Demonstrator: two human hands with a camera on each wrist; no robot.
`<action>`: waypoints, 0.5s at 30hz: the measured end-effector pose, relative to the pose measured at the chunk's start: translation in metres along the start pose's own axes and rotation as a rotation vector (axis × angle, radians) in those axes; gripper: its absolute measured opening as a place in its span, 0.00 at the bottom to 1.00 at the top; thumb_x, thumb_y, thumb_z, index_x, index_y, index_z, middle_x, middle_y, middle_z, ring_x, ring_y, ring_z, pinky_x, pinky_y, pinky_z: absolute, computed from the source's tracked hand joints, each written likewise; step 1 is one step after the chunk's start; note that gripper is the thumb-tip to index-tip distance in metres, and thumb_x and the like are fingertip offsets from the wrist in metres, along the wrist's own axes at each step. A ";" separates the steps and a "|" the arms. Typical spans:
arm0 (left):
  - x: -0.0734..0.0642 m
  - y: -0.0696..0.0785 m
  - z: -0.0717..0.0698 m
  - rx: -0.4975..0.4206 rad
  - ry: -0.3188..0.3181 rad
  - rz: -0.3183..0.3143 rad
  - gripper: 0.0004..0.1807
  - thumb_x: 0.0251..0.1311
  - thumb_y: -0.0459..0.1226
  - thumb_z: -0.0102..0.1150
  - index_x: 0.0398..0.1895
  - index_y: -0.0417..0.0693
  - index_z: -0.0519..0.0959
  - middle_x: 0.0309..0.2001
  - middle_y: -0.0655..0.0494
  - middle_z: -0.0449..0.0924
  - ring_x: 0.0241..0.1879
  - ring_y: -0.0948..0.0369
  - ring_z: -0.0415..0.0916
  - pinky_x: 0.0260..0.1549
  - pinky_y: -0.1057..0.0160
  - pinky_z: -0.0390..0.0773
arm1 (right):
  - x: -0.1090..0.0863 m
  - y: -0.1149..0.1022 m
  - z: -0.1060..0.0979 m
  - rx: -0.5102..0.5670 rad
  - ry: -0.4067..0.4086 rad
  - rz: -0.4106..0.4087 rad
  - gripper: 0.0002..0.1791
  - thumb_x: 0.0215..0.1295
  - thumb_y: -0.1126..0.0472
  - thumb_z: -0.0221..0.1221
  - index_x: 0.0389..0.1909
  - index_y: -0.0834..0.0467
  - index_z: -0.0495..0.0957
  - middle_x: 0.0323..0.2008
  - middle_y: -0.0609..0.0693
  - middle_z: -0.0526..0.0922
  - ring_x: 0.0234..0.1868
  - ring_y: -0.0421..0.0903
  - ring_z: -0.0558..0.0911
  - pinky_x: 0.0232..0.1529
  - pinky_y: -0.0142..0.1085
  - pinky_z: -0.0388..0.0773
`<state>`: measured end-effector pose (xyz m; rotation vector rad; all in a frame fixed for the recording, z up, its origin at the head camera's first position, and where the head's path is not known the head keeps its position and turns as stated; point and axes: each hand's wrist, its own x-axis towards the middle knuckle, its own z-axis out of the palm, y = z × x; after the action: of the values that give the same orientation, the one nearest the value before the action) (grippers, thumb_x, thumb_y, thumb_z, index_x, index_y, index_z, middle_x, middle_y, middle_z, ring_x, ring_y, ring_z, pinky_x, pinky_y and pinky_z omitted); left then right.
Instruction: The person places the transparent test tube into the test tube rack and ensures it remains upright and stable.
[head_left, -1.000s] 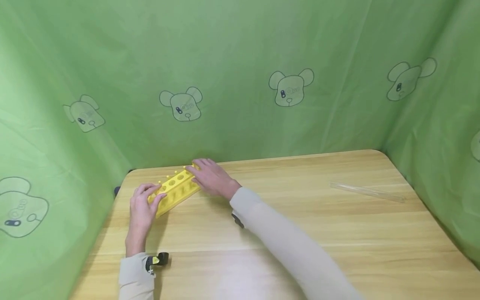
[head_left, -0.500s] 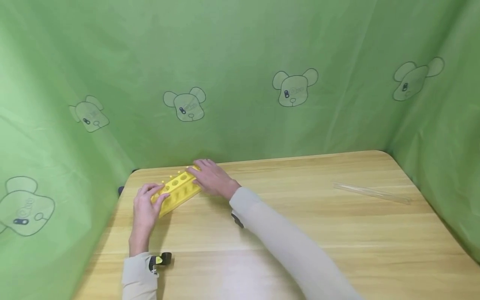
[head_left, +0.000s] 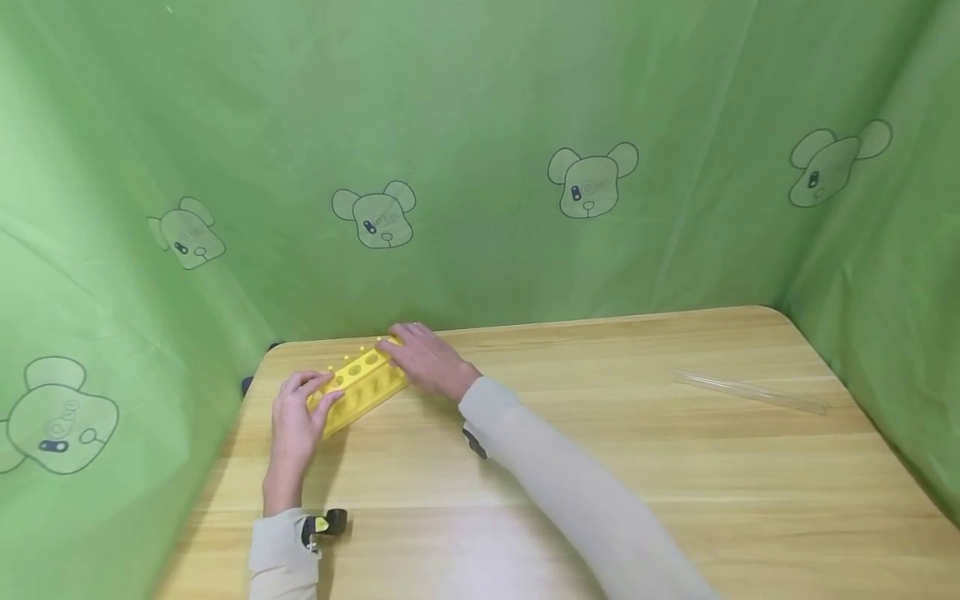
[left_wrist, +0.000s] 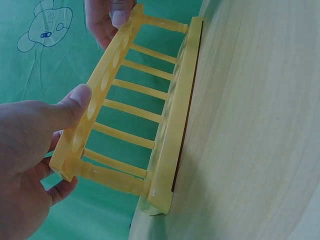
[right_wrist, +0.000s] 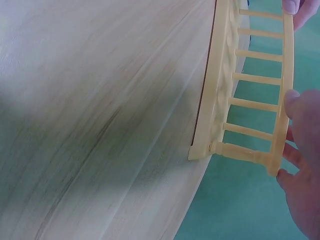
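A yellow test tube rack (head_left: 365,395) stands at the table's far left, set at a slant. It has a row of round holes along its top bar, thin rods and turned end posts. My left hand (head_left: 295,421) grips the near end of the top bar, with the thumb (left_wrist: 80,95) on one side and fingers on the other. At the far end, my right hand (head_left: 431,360) holds the same bar, thumb toward me. The right wrist view shows the rack's base (right_wrist: 212,90) along the tabletop. No tube shows in the holes that are visible.
A clear, slender tube-like piece (head_left: 750,392) lies at the right of the wooden table (head_left: 570,433); whether it is one or more is hard to tell. Green drapes (head_left: 480,108) with bear-head prints enclose the back and sides. The table's back edge runs close behind the rack.
The head view has shifted slightly, so everything appears a little farther right. Both hands keep their hold on the rack, with no clear movement of it on the table.
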<state>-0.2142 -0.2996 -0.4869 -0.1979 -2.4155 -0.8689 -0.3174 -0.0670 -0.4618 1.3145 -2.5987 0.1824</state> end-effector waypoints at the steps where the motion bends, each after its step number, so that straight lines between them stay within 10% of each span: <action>1: 0.000 0.000 0.000 -0.001 0.001 -0.001 0.20 0.55 0.31 0.75 0.50 0.32 0.84 0.49 0.40 0.81 0.51 0.42 0.75 0.55 0.43 0.76 | 0.000 0.000 0.000 -0.002 0.004 -0.003 0.22 0.78 0.56 0.55 0.70 0.53 0.71 0.64 0.54 0.75 0.65 0.50 0.74 0.72 0.41 0.66; 15: -0.001 0.003 -0.001 0.000 0.004 -0.001 0.19 0.55 0.31 0.75 0.50 0.32 0.84 0.49 0.39 0.81 0.51 0.42 0.75 0.55 0.43 0.76 | 0.002 0.000 -0.001 -0.015 0.001 0.003 0.23 0.77 0.58 0.56 0.71 0.51 0.72 0.58 0.51 0.75 0.58 0.47 0.75 0.65 0.35 0.71</action>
<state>-0.2125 -0.2978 -0.4852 -0.1955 -2.4120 -0.8694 -0.3179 -0.0683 -0.4604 1.3050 -2.5967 0.1634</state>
